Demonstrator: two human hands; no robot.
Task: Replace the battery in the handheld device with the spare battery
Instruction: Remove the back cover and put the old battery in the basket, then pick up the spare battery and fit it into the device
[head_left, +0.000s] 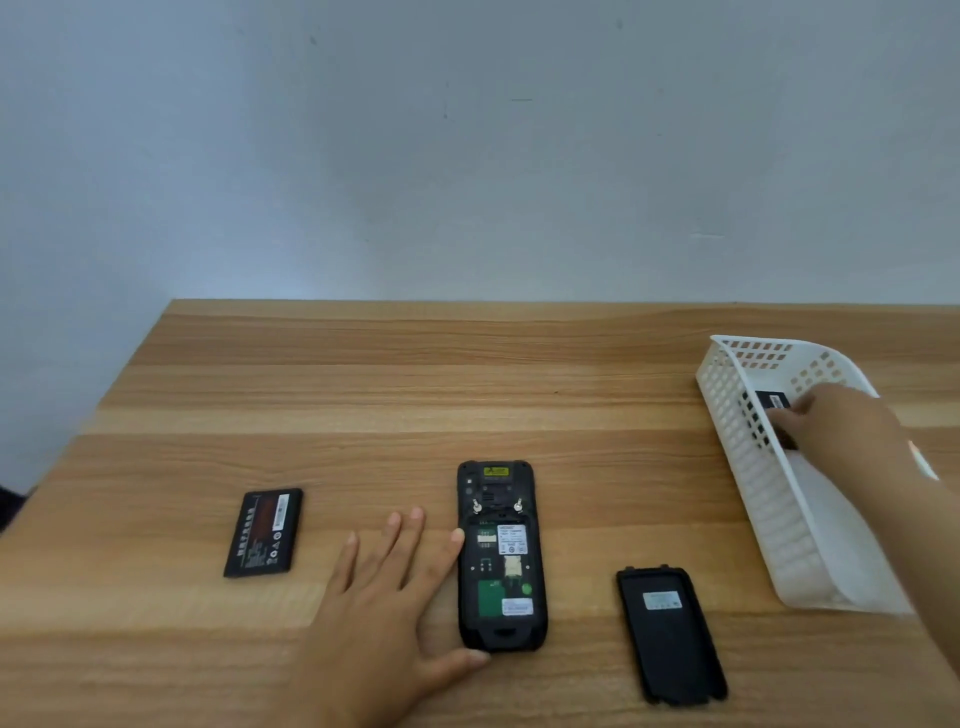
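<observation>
The black handheld device (501, 556) lies face down in the middle of the table, its battery bay open and bare. My left hand (387, 587) rests flat beside it, fingers spread, index finger and thumb touching its left edge. A black battery (264, 532) lies on the table to the left. The black back cover (670, 636) lies to the right of the device. My right hand (836, 423) reaches into the white basket (769, 499), fingers closing on a second black battery (768, 410) that is partly hidden.
The wooden table (467, 374) runs back to a plain grey wall. The white perforated basket stands at the table's right side, angled toward me. The table's left edge slants from the far corner to the near left.
</observation>
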